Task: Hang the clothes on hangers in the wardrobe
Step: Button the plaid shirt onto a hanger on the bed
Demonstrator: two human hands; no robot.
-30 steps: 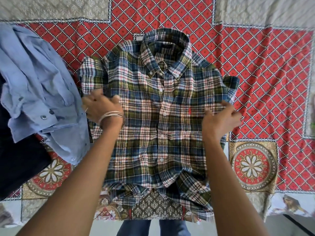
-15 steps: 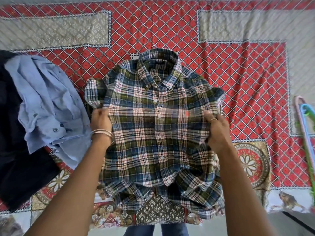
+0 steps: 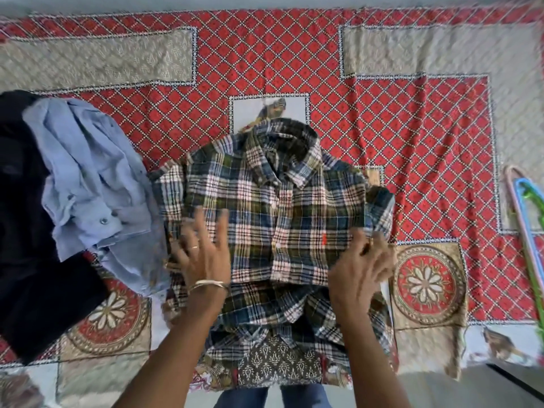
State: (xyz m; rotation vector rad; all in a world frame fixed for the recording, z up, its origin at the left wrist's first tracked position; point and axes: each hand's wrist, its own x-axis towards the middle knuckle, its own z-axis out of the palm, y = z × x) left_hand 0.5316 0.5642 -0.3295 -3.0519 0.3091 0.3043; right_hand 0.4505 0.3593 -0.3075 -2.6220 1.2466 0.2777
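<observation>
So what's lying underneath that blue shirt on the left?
The light blue shirt lies partly on a dark garment and partly on the patterned bedspread. Anything else beneath is covered.

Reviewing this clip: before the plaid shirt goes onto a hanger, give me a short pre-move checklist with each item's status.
1. Plaid shirt lies front up on the bedspread: ok.
2. Collar free of other clothes: ok.
3. Left hand and right hand gripping the shirt: not ok, fingers spread over it.
4. Hangers within sight at the right edge: ok.
5. Blue shirt clear of the plaid sleeve: cannot tell, the edges meet.
6. Wardrobe ready: cannot tell, out of view.
</observation>
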